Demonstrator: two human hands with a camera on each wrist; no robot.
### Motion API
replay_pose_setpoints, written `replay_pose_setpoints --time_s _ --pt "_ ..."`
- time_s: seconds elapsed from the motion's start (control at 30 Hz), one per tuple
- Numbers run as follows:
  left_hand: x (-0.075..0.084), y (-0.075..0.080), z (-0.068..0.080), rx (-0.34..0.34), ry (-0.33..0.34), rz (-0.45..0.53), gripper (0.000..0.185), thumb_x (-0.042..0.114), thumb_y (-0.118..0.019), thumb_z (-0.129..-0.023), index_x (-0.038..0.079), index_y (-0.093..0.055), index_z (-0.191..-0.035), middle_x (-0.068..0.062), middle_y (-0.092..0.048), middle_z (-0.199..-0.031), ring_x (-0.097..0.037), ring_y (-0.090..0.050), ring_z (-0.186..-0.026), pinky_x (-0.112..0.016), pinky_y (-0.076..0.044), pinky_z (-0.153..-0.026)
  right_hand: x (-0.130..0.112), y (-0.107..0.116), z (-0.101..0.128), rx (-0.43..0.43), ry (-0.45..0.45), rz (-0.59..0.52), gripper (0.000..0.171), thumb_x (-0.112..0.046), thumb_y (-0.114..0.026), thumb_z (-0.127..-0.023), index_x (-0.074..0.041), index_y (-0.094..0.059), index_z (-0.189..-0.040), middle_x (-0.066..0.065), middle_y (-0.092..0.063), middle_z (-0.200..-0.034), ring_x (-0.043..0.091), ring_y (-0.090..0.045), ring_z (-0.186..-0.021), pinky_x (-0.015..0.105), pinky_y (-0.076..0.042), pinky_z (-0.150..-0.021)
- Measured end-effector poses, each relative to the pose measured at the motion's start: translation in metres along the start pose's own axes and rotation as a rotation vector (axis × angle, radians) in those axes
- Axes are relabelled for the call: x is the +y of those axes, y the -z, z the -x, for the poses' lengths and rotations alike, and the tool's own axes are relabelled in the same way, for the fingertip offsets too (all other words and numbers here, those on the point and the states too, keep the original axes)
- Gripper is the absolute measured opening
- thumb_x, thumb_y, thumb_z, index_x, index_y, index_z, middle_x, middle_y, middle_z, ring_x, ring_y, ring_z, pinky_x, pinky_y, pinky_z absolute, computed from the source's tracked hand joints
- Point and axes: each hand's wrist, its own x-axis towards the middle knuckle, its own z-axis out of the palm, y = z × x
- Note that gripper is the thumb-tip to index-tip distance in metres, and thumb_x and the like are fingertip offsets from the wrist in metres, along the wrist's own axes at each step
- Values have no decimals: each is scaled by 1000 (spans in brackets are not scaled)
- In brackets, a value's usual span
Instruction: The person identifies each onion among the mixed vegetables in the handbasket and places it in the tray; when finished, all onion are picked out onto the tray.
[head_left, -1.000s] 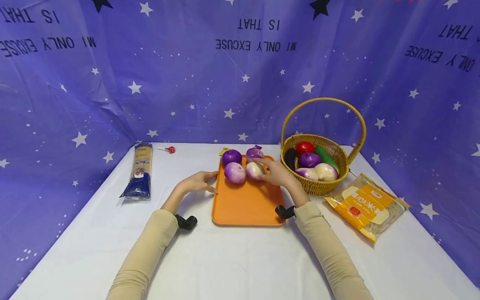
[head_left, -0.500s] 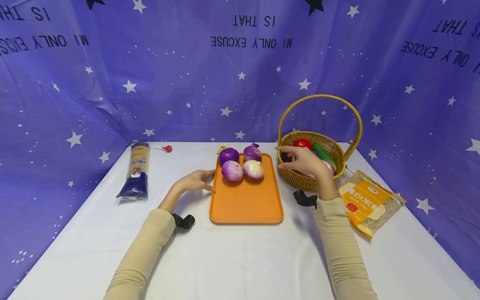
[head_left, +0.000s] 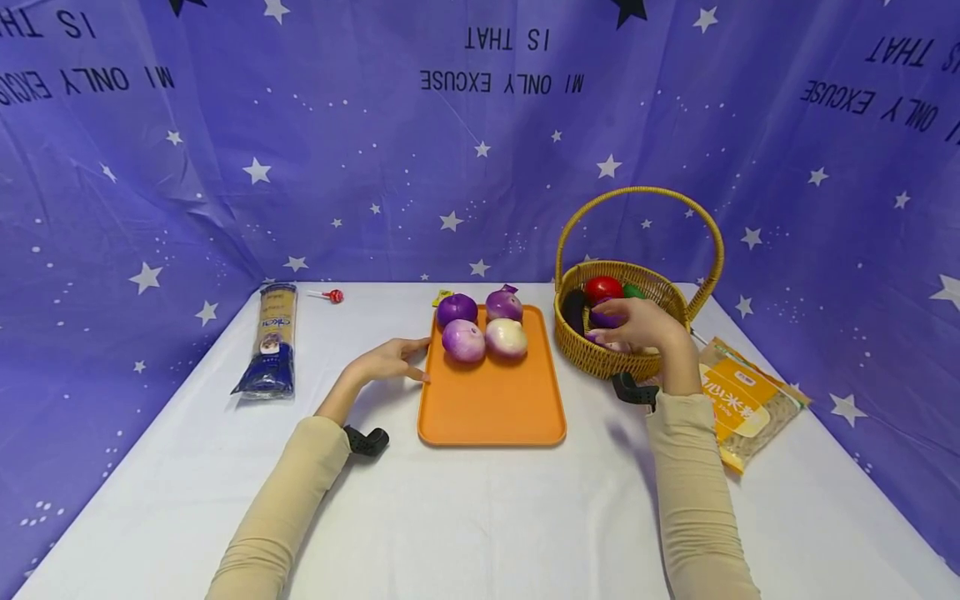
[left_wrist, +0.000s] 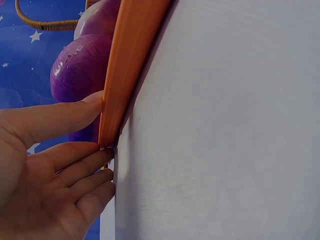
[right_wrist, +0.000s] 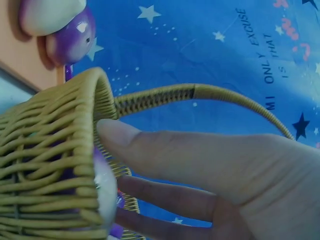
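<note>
An orange tray lies mid-table with several purple and white onions at its far end. My left hand lies flat at the tray's left edge. In the left wrist view the thumb and straight fingers touch the tray's rim beside an onion. My right hand reaches into the wicker basket, fingers spread over a purple onion. In the right wrist view the thumb lies by the basket's rim, next to a white-purple onion. No firm grip shows.
The basket also holds a red tomato, a dark eggplant and something green. A yellow noodle bag lies right of it. A pasta pack and a lollipop lie at the far left. Purple star cloth surrounds the table.
My right hand left the white onion on the tray, swung right and dropped into the basket. The left hand stayed at the tray's edge.
</note>
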Motion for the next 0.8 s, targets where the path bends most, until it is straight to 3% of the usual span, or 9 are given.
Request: replay_pose_setpoints --time_s 0.1,0.23,0.33,0.57,0.8 --pt "3 0 1 0 -1 2 80 15 -73 -84 -8 -29 -147 -26 -30 -150 -40 -26 -139 -49 -21 -114 3 -1 0 -24 5 5 46 -15 -70 -86 1 -59 -128 23 -60 -125 38 -55 -107 51 -43 -98" --pt "3 0 1 -1 3 5 80 16 -72 -84 -8 -28 -147 -26 -30 -150 -41 -27 -139 -50 -21 -114 6 -4 -2 -67 -46 -34 44 -12 -69 -86 3 -60 -126 21 -64 -115 27 -60 -85 39 -52 -80" --pt "2 0 1 -1 7 5 81 16 -73 -84 -7 -28 -147 -25 -30 -151 -40 -26 -139 -49 -21 -114 7 -5 -3 -73 -64 -43 42 -13 -69 -87 3 -61 -125 17 -66 -106 23 -60 -77 34 -52 -72" --pt "-2 -1 -1 -3 4 19 81 16 -73 -84 -8 -28 -147 -25 -28 -151 -40 -25 -140 -49 -20 -115 4 -1 0 73 -61 -35 42 -18 -69 -89 1 -61 -126 19 -66 -114 33 -57 -100 48 -46 -92" --pt "-1 0 -1 4 1 9 82 17 -74 -83 -7 -29 -147 -25 -30 -150 -40 -26 -139 -49 -21 -114 -8 5 1 249 21 -90 44 -23 -67 -91 -2 -59 -130 21 -62 -122 38 -57 -110 53 -45 -94"
